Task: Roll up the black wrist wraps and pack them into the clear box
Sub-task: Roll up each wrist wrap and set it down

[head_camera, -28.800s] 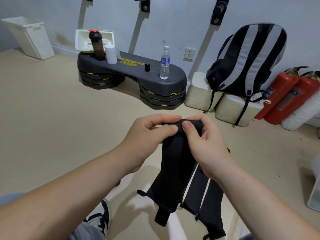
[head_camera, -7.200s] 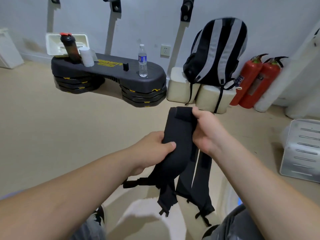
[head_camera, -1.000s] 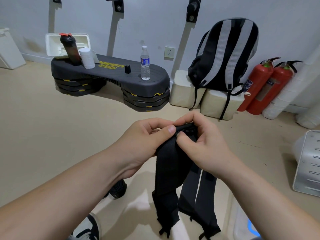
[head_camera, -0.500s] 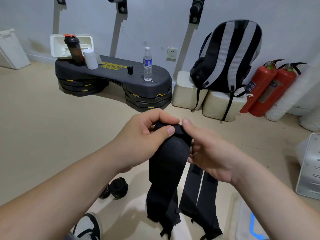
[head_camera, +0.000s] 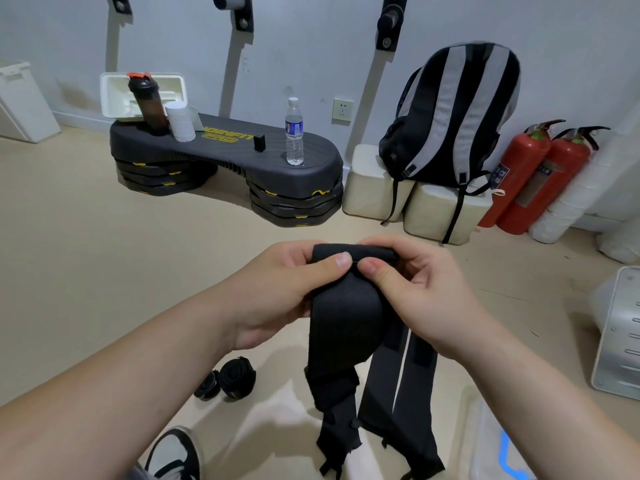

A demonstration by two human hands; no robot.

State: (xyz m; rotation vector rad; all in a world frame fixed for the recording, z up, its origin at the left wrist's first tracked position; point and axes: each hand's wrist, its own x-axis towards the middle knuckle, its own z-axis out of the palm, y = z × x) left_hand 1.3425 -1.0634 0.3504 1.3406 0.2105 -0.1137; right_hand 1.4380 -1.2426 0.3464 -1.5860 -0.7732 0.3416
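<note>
A long black wrist wrap [head_camera: 341, 327] hangs in front of me, its top end folded over into the start of a roll. My left hand [head_camera: 277, 289] and my right hand [head_camera: 415, 289] both pinch that folded top end, thumbs meeting in the middle. Two more black wraps [head_camera: 401, 386] lie flat on the floor under my right forearm. Two rolled black wraps [head_camera: 228, 379] sit on the floor at lower left. Part of a clear box [head_camera: 498, 452] with a blue mark shows at the bottom right edge.
A black step platform [head_camera: 225, 150] holds a shaker bottle, a white roll and a water bottle [head_camera: 294, 133]. A striped backpack [head_camera: 453, 116] sits on beige blocks, with red fire extinguishers [head_camera: 533, 174] beside it. A metal case [head_camera: 620, 334] stands at right. My shoe [head_camera: 173, 455] shows below.
Both hands have squared up on the wrap's top end, and my right thumb has come round to pinch it beside my left thumb. The fold now lies flat and wide between them.
</note>
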